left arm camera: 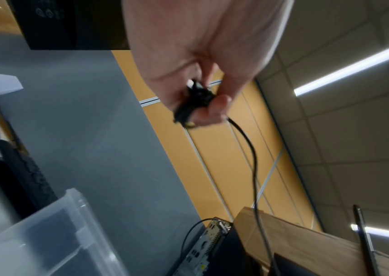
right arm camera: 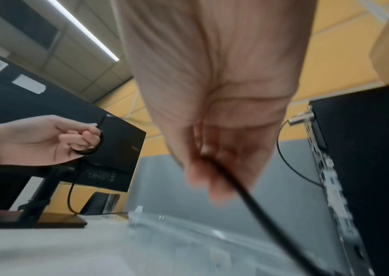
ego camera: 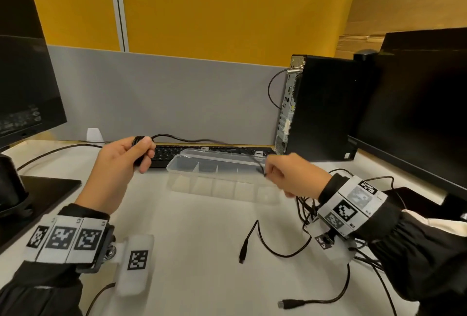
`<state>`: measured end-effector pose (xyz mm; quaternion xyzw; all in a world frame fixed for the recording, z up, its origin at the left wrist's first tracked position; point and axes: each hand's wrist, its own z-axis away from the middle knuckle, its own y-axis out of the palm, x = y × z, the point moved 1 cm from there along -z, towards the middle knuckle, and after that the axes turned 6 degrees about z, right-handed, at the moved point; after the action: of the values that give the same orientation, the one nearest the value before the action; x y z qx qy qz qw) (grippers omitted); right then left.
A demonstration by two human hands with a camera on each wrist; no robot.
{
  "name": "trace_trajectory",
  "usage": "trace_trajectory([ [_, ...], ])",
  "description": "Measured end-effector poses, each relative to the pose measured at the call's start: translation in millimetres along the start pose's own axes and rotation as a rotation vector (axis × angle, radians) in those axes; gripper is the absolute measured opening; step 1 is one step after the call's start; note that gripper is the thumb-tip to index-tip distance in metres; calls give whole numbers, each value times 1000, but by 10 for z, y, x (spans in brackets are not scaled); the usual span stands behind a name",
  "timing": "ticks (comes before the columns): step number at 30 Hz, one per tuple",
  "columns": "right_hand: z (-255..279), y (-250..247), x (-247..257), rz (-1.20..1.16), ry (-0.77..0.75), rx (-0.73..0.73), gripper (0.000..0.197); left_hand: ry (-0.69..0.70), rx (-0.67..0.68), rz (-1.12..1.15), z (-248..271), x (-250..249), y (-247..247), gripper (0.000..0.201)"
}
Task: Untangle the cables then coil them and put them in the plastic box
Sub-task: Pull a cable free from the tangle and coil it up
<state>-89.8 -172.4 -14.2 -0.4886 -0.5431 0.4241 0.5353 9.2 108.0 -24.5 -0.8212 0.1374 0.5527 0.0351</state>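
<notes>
- Head view, middle of the frame: the left hand is curled round a small black coil, with turns of cable wrapped about its fingers.
- From that coil the black cable runs rightward across the frame to the right hand, which pinches it between thumb and fingertips, so the strand hangs in a shallow arc above the plastic box.
- Centre of the frame, on the white desk: the box is clear, long and shallow, split by thin dividers into small compartments, with its lid hinged open toward the keyboard. No cable shows inside it.
- Lower right of the frame: the tangle of cables lies on the desk under the right wrist, thin black strands with slim plugs at the loose ends.
- Handling, as I judge it: the cable looks light, limp and smooth-jacketed, with a little spring, so a released coil may loosen.
- The coil is best held across all its turns and the free run along the jacket, not by the plug.
- Each compartment looks narrow, so the coil must stay tight to fit.
</notes>
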Motion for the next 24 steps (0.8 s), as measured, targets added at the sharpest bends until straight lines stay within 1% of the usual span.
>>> trace_trajectory([
  [1, 0, -44, 9, 8, -32, -161, 7, -12, 79, 46, 37, -38, 17, 37],
  [3, 18, -126, 47, 5, -103, -437, 7, -43, 224, 81, 109, -87, 64, 57],
  [6, 100, -193, 185, 113, -230, -717, 9, -147, 359, 130, 203, -88, 212, 73],
  [8, 196, -201, 329, 254, -351, -833, 6, -216, 393, 168, 239, -50, 333, 81],
  [10, 278, -182, 465, 380, -447, -871, 2, -231, 462, 151, 278, 9, 448, 76],
  [12, 334, -141, 554, 450, -554, -886, 8, -228, 525, 145, 324, 37, 544, 70],
  [14, 368, -112, 624, 482, -644, -874, 9, -231, 568, 193, 366, 41, 605, 70],
  [15, 374, -95, 648, 486, -672, -861, 8, -231, 588, 225, 385, 34, 634, 74],
  [16, 377, -82, 674, 481, -694, -846, 9, -221, 613, 249, 406, 29, 657, 73],
  [17, 376, -68, 702, 469, -710, -825, 11, -201, 628, 265, 433, 10, 683, 66],
  [19, 374, -56, 753, 449, -734, -796, 6, -167, 595, 259, 462, -1, 715, 49],
  [21, 376, -63, 785, 448, -733, -795, 9, -141, 529, 224, 459, 15, 721, 43],
  [23, 369, -64, 794, 460, -731, -802, 10, -100, 495, 175, 469, -1, 717, 36],
  [24, 365, -64, 795, 472, -724, -804, 10, -77, 483, 152, 472, -24, 714, 24],
])
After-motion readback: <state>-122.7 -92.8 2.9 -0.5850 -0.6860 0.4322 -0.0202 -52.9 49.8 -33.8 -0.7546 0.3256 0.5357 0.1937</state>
